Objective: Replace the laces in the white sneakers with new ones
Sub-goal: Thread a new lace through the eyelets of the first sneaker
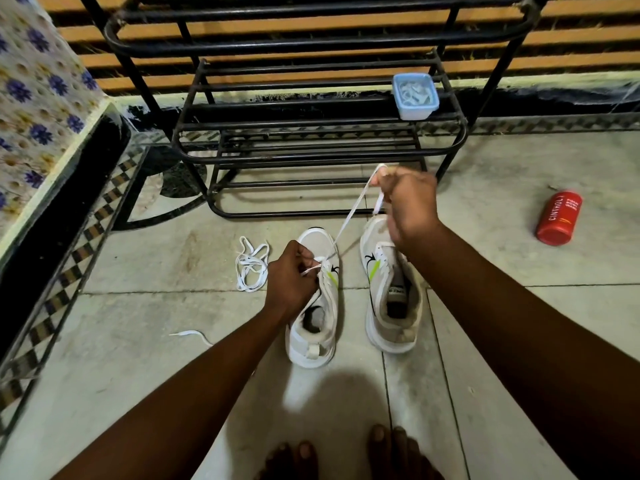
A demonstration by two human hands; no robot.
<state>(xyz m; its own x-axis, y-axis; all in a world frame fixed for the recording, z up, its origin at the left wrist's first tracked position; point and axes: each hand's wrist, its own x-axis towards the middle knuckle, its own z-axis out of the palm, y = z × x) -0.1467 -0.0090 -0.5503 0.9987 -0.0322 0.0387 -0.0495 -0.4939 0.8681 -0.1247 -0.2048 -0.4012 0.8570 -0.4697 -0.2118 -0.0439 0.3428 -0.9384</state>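
Two white sneakers stand side by side on the tiled floor, the left sneaker [313, 327] and the right sneaker [393, 299]. My left hand [289, 278] pinches a white lace at the left sneaker's eyelets. My right hand [408, 206] is raised above the right sneaker and grips the same lace [349, 216], pulled taut up from the left sneaker. A loose white lace [251, 265] lies in a heap left of the left sneaker. Another lace end [192, 336] lies on the floor further left.
A black metal shoe rack [311, 133] stands just behind the sneakers, with a small blue plastic box [415, 95] holding white laces on its shelf. A red can [558, 218] lies on the floor at right. My bare toes [346, 455] show at the bottom edge.
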